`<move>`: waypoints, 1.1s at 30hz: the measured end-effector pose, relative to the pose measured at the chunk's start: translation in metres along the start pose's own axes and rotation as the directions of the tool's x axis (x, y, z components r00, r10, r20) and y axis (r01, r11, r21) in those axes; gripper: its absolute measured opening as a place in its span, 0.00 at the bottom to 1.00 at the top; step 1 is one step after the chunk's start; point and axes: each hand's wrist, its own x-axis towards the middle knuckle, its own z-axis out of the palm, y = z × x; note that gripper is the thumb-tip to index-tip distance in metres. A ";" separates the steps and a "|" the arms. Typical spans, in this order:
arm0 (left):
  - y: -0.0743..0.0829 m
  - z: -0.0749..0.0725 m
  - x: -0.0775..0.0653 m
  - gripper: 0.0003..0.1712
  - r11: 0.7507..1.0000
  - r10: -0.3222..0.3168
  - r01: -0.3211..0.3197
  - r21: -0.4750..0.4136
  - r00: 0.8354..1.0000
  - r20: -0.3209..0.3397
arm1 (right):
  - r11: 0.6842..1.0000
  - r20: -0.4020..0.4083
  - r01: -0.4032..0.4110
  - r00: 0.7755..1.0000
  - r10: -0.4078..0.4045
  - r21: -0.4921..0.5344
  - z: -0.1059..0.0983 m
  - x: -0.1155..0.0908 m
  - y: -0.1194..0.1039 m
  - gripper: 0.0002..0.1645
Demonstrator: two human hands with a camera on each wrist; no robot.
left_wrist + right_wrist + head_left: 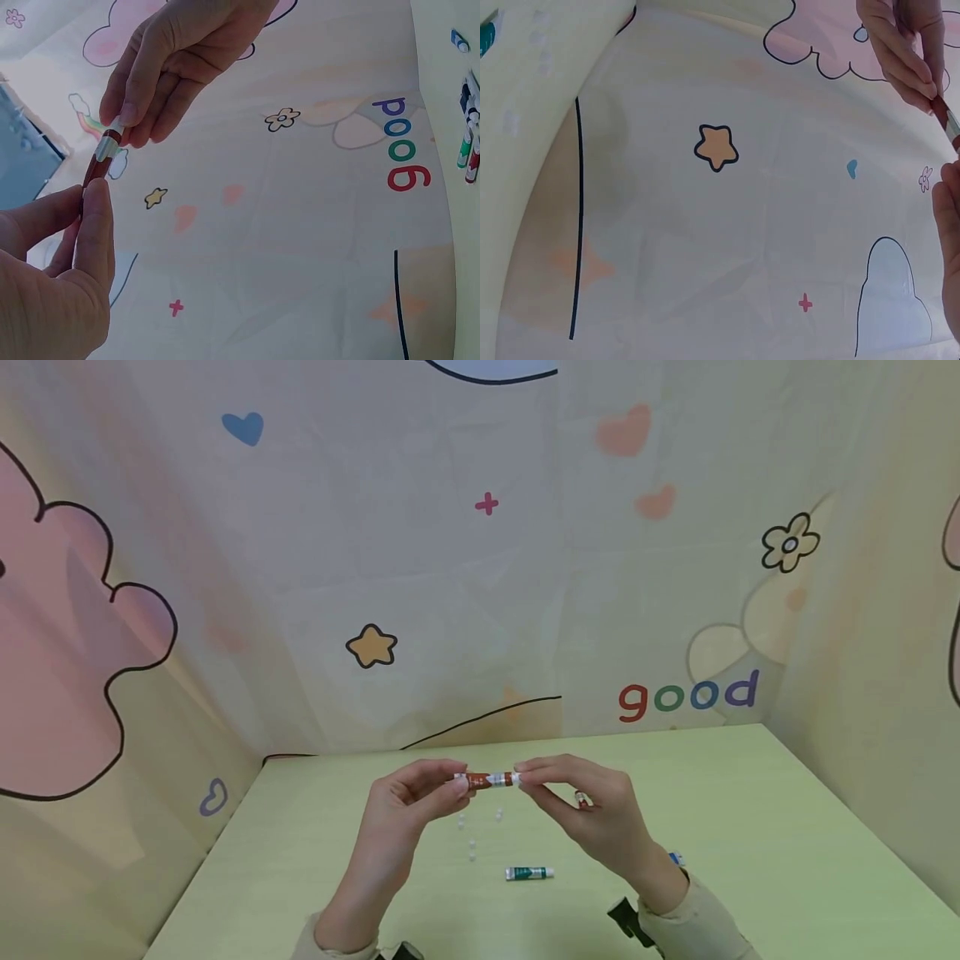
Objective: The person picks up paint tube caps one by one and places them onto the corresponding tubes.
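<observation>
A small red-brown paint tube (489, 780) with a white cap is held level above the table, between both hands. My left hand (393, 810) pinches its flat end between thumb and fingers. At the cap end, the thumb and fingertips of my right hand (596, 802) pinch the tube. The left wrist view shows the same tube (103, 154) slanting from the left hand (64, 277) up to the right hand (176, 67). Only part of the tube (946, 118) shows at the edge of the right wrist view. A green paint tube (529, 873) lies on the table below the hands.
Several small white pieces (472, 845) stand on the pale green table (262, 860). Beyond the right hand are more tubes, including a red one (472, 161), a green one (464, 148) and a blue one (460, 41). A printed curtain (450, 568) closes the back.
</observation>
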 end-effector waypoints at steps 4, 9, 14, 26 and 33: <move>0.001 0.000 -0.001 0.11 1.000 0.007 -0.007 -0.001 1.000 0.000 | 1.000 -0.003 0.005 1.000 -0.005 0.002 0.001 0.000 0.001 0.11; 0.002 0.001 -0.005 0.12 0.999 0.042 -0.042 0.015 0.999 0.004 | 1.000 -0.009 0.022 1.000 -0.022 0.006 0.002 0.000 0.001 0.12; 0.004 0.002 -0.008 0.14 0.994 0.096 -0.096 0.051 0.995 0.009 | 0.999 -0.012 0.042 0.999 -0.042 0.003 0.001 0.002 0.002 0.11; 0.008 -0.001 -0.007 0.13 0.995 0.045 -0.047 0.089 0.999 0.018 | 0.996 0.020 0.091 0.996 -0.091 -0.014 0.001 0.002 0.000 0.09; 0.010 0.000 -0.010 0.12 0.990 0.055 -0.055 0.126 0.998 0.005 | 0.993 0.020 0.108 0.994 -0.107 -0.037 0.001 0.004 -0.001 0.10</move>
